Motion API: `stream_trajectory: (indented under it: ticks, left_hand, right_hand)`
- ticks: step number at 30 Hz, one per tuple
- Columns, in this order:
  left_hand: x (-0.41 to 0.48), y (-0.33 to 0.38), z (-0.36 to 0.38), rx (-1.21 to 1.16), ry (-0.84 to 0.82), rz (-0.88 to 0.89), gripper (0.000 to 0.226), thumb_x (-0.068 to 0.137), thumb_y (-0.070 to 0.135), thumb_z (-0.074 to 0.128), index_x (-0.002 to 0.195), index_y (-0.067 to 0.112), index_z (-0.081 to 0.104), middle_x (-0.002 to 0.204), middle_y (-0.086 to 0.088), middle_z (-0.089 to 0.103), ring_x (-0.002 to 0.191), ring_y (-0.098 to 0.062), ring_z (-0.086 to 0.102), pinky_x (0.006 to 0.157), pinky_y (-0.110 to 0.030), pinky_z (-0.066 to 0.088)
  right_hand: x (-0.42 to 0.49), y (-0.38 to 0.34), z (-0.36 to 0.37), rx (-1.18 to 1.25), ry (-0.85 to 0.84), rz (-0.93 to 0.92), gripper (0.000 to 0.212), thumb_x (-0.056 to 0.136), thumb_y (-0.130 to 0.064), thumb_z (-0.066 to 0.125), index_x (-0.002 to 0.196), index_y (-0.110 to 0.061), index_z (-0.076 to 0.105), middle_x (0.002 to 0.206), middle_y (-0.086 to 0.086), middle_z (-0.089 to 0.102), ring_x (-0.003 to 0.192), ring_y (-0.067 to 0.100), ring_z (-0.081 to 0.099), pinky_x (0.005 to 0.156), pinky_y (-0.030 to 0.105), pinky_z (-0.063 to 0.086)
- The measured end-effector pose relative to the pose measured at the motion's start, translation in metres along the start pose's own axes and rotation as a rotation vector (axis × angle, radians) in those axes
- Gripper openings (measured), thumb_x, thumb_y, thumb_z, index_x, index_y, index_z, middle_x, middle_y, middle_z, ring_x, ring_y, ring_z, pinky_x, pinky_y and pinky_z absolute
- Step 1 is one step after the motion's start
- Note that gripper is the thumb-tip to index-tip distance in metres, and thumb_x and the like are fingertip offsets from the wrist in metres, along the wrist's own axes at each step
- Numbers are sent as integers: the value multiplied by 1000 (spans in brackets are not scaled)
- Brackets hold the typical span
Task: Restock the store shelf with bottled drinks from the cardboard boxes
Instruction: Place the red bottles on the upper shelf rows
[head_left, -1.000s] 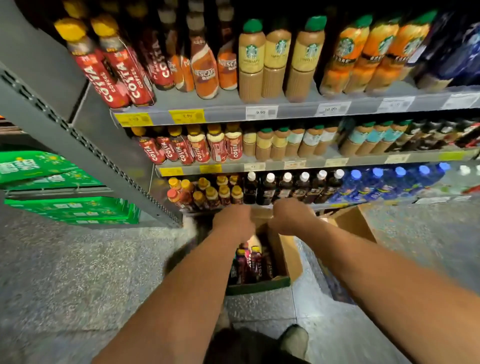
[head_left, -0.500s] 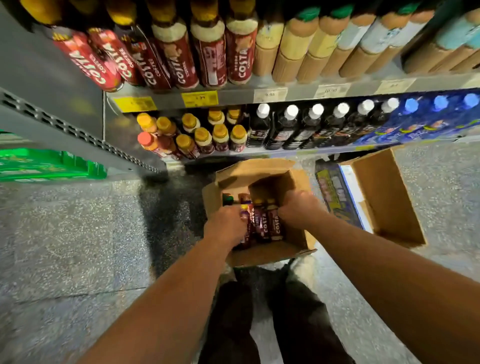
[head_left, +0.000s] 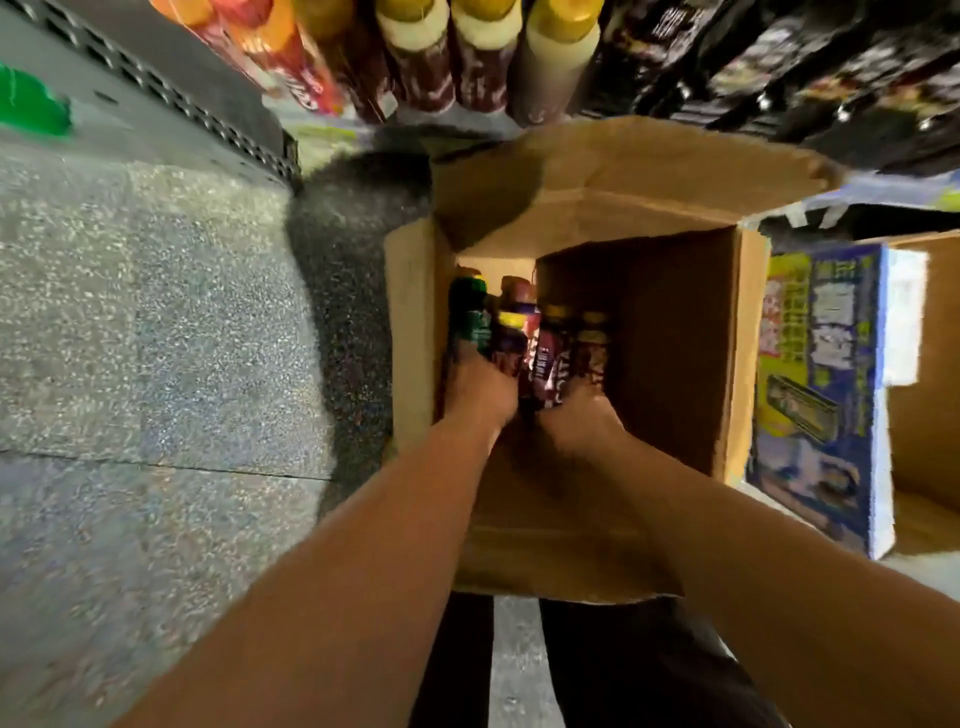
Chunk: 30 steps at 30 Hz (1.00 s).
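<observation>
An open cardboard box (head_left: 675, 332) stands on the floor below the shelf. Several bottles stand in its left half: a green-capped one (head_left: 467, 312) and dark red Costa coffee bottles (head_left: 548, 358) with yellow caps. Both my hands reach down into the box. My left hand (head_left: 480, 387) wraps round a dark red bottle beside the green-capped one. My right hand (head_left: 587, 410) holds a Costa bottle low on its body. The fingertips of both hands are hidden among the bottles. The right half of the box shows bare cardboard.
Shelf bottles (head_left: 467, 57) with yellow caps hang over the box's far flap, dark bottles (head_left: 779, 67) to their right. A blue printed carton (head_left: 815, 395) and a second cardboard box (head_left: 930, 364) stand at the right. Speckled floor (head_left: 156, 338) spreads left; my dark trouser legs (head_left: 649, 670) are below.
My head has dropped and the view has closed in on the box. Both hands have gone from the box's top down among the bottles.
</observation>
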<state>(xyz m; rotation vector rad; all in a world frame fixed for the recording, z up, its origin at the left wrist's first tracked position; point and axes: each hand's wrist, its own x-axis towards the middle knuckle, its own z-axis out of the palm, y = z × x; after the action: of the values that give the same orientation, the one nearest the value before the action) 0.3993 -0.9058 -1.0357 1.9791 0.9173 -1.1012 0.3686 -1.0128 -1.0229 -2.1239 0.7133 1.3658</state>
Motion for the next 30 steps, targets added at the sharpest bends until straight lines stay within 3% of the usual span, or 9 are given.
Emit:
stream_trajectory:
  ticks: [5, 8, 12, 15, 20, 26, 30]
  left_hand:
    - [52, -21, 33, -136, 32, -56, 83, 83, 24, 70, 148, 7, 21, 149, -15, 36, 136, -31, 37, 112, -40, 31]
    - [71, -27, 41, -292, 34, -62, 76, 81, 12, 71, 145, 6, 30, 145, -16, 42, 133, -28, 42, 111, -39, 34]
    - [77, -32, 49, -374, -118, -171, 61, 88, 8, 63, 143, 4, 36, 140, -14, 47, 129, -29, 46, 100, -29, 38]
    - [77, -37, 56, -284, -133, -168, 66, 88, 7, 62, 146, 4, 29, 146, -15, 39, 134, -29, 39, 109, -34, 32]
    - [82, -39, 54, -284, -144, -141, 70, 87, 3, 63, 146, 5, 27, 146, -16, 40, 134, -30, 39, 110, -39, 33]
    - [67, -35, 50, -348, -174, -116, 61, 87, 6, 64, 141, 6, 33, 139, -16, 48, 125, -31, 49, 104, -39, 41]
    - [35, -24, 46, -374, -235, -44, 59, 88, 8, 63, 140, 9, 36, 133, -10, 53, 121, -26, 52, 100, -36, 43]
  right_hand:
    - [56, 1, 38, 186, -12, -31, 32, 88, -25, 57, 117, -12, 63, 116, 10, 65, 104, 28, 61, 81, 31, 48]
    - [73, 5, 50, 344, 6, 55, 50, 77, -39, 66, 119, -13, 55, 111, 6, 65, 100, 27, 63, 87, 38, 52]
    - [85, 10, 46, 597, 27, 248, 61, 80, -15, 73, 132, -7, 42, 121, 8, 57, 107, 27, 58, 93, 41, 50]
    - [92, 16, 42, 651, -8, 270, 70, 80, -8, 73, 140, -9, 37, 130, 13, 55, 115, 32, 56, 94, 42, 49]
    - [97, 22, 43, 668, -19, 240, 64, 78, -7, 74, 135, -8, 45, 126, 13, 59, 111, 32, 59, 89, 40, 51]
    - [84, 29, 44, 779, 27, 234, 55, 82, -2, 68, 130, -10, 43, 114, 6, 60, 94, 23, 59, 64, 27, 48]
    - [60, 39, 23, 848, 86, 240, 63, 78, -4, 72, 133, -15, 42, 114, 4, 60, 96, 23, 59, 58, 27, 47]
